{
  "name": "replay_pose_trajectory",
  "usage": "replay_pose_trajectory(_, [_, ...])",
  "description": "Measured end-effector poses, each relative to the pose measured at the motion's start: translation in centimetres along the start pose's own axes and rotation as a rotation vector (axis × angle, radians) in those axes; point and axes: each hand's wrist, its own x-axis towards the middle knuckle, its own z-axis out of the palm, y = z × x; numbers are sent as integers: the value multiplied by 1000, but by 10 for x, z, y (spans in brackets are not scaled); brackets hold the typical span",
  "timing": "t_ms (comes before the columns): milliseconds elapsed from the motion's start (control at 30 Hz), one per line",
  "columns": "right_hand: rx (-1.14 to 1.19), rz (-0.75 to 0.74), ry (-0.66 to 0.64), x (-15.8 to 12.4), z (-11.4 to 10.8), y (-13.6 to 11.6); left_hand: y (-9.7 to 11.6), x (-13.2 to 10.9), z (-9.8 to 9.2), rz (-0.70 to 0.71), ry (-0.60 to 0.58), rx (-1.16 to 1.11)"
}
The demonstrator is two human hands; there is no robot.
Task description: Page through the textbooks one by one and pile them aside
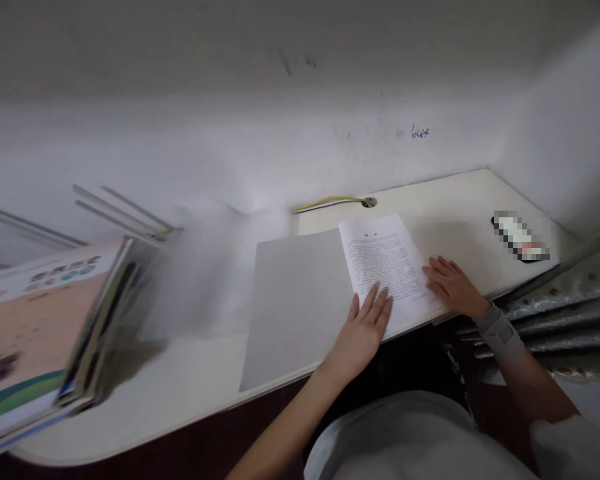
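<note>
A printed sheet of text (380, 257) lies on the white desk (190, 393), next to a larger blank grey sheet (293, 300) on its left. My left hand (365, 327) rests flat on the printed sheet's lower left corner, fingers stretched out. My right hand (450, 287) lies flat on the sheet's right edge, fingers also extended. Neither hand holds anything.
A stack of colourful books and folders (45, 333) stands at the desk's left end. A phone (520, 237) lies at the far right. A yellow cable (325, 200) runs from a hole near the wall. A blurred pale shape (200, 273) sits left of the grey sheet.
</note>
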Motion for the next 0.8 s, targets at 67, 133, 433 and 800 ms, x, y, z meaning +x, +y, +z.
replay_pose_trajectory(67, [-1,0,9,-1,0,-1,1,1,1,26,-4,11])
replay_pose_trajectory(133, [1,-2,12,-1,0,-2,1,2,0,45,-13,11])
replay_pose_trajectory(433, [-8,-22,-36,-1,-4,-5,11,15,-5,88,-36,0])
replay_pose_trajectory(800, [-60,8,-85,14,-4,5,2,10,-5,177,-50,-49])
